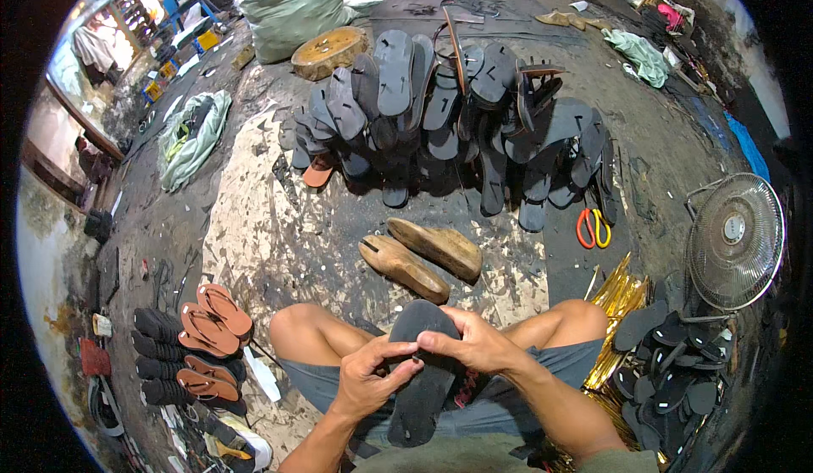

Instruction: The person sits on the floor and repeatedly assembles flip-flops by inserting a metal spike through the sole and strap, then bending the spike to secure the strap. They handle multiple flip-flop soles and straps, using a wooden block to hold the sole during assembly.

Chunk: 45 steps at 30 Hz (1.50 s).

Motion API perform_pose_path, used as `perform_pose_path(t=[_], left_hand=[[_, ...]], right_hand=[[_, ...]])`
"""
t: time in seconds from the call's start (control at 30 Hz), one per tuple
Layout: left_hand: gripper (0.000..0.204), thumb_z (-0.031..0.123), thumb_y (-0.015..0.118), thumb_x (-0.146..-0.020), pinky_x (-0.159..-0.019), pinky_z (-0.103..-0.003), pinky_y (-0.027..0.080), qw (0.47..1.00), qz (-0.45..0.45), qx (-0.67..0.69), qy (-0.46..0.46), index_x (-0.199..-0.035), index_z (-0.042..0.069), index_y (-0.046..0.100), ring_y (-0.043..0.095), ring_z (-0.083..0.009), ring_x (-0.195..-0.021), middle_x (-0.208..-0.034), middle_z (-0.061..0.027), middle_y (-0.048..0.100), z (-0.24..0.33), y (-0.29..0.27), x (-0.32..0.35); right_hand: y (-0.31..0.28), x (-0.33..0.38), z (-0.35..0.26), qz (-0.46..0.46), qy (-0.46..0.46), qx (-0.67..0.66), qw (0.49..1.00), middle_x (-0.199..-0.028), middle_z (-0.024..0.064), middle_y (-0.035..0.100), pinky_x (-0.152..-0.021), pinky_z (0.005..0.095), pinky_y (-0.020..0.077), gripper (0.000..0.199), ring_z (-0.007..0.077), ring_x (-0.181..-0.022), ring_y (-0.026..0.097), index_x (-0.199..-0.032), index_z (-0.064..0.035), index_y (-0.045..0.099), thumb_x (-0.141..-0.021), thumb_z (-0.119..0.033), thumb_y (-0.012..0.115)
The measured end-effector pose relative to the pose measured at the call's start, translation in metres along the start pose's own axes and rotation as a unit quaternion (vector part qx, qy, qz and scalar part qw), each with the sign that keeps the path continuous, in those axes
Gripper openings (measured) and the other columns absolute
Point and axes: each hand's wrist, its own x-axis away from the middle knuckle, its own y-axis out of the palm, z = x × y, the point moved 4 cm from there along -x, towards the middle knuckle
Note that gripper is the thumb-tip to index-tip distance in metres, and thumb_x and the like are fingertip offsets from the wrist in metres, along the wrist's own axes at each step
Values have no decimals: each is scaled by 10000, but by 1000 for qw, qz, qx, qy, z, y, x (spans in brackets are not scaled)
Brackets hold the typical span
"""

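Note:
Over my lap I hold a black flip-flop sole, its long side running toward me. My right hand grips its upper right edge, the thumb pressed on its face. My left hand is closed at its left side, with thumb and fingertips near a small dark bit at the sole's middle; what that bit is I cannot make out. Just beyond the sole, two wooden shoe lasts lie side by side on the floor: a nearer last with a dark slot and a farther last.
A large heap of dark flip-flops and soles lies ahead. Scissors with red and yellow handles lie right of it. Brown flip-flops are stacked at left. Gold strips, black soles and a fan are at right.

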Motion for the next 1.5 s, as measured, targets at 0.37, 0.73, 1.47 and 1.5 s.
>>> perform_pose_path(t=[0.37,0.73,1.47,1.5], left_hand=[[658,23,702,-950,-955,-292,499,980,-15,124,-155,-1525,73,388,621,-148,-1134,-1241,-115,674,-20,5,24],[1152,288,839,-780,-1221,-507,248,945,4,-328,-15,-1588,-68,98,228,-485,-1506,-1612,-361,162,12,9,4],[432,307,500,-1042,-768,-306,480,946,288,-139,-50,-1295,-31,591,563,-140,-834,-941,-86,646,3,-113,-51],[435,294,461,-1047,-803,-340,494,935,285,-184,-108,-1321,-23,574,631,-179,-901,-994,-152,684,-1,-118,-58]], right_hand=[[9,17,21,8,-20,35,999,-1230,68,656,-956,287,515,486,116,-1079,607,-1400,74,502,-988,-107,684],[-55,-78,-16,-35,-95,-83,991,-1073,94,706,-767,280,545,503,124,-931,649,-1317,20,578,-1043,-402,597],[-31,-29,30,189,-178,-119,958,-1262,125,651,-998,354,506,601,208,-1127,634,-1405,44,509,-895,-166,746],[-12,-10,16,178,-195,-120,957,-1270,126,643,-1001,359,506,607,209,-1134,631,-1404,45,504,-891,-166,749]])
